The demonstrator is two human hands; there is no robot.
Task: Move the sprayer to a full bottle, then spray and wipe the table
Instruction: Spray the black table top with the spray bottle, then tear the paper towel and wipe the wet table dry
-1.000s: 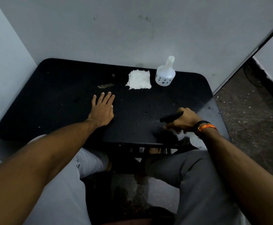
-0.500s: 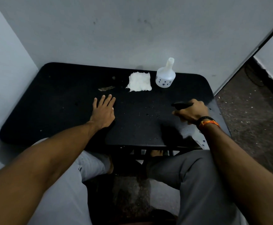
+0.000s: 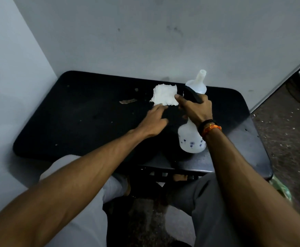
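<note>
At the nine o'clock side of the black table [image 3: 77,111] there was only bare top, with a small brownish scrap [image 3: 127,101] lying toward eleven. My left hand [image 3: 153,122] was out flat over the middle, fingers loosely spread and holding nothing, its fingertips [image 3: 160,108] touching or just shy of the near edge of the white cloth [image 3: 165,95]; blur there kept me from saying which. The cloth lay at twelve o'clock from that hand, flat and roughly square, with no real long axis, so I judged the left hand the nearer one for the wiping step and a short slide forward enough to cover it. Just beside the cloth, at about one o'clock from my left hand, my right hand [image 3: 196,109] was wrapped around the black sprayer [image 3: 193,95], index finger out forward toward the cloth, the full bottle [image 3: 192,139] hanging from the sprayer and tilted with its base toward me, apparently lifted off the table. Behind my right knuckles, at twelve o'clock against the wall, the empty bottle [image 3: 197,82] stood upright with its neck open. Spraying seemed close to done, the wipe not yet begun.
</note>
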